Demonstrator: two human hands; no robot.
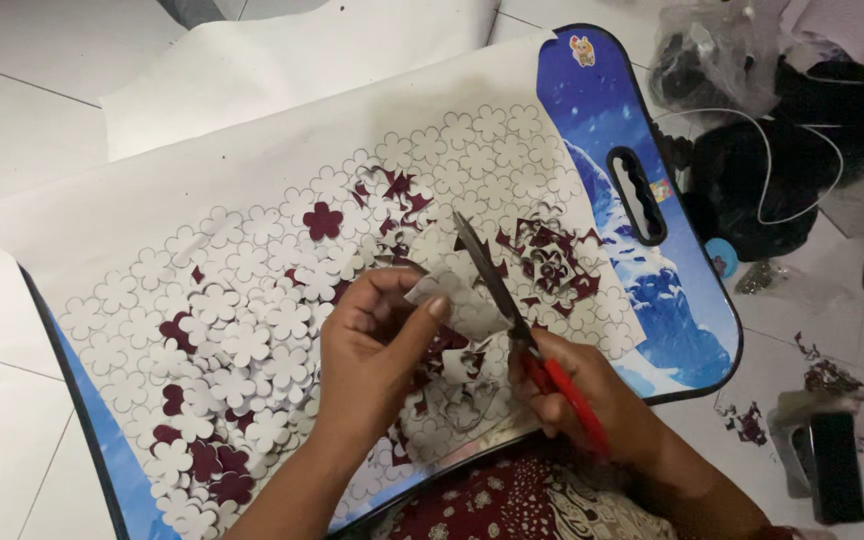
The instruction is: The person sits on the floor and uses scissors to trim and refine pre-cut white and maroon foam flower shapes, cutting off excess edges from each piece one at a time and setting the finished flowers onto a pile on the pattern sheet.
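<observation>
Flower cutouts, white and maroon, are lying heaped just left of the left hand, which is pinching a white paper piece between thumb and fingers. Right beside it, the right hand is gripping red-handled scissors, fingers curled round the handles, blades touching the paper piece. Beyond both hands, maroon scraps are littering the blue board.

Left hand pinching, right hand closed, wrists bent inward.
</observation>
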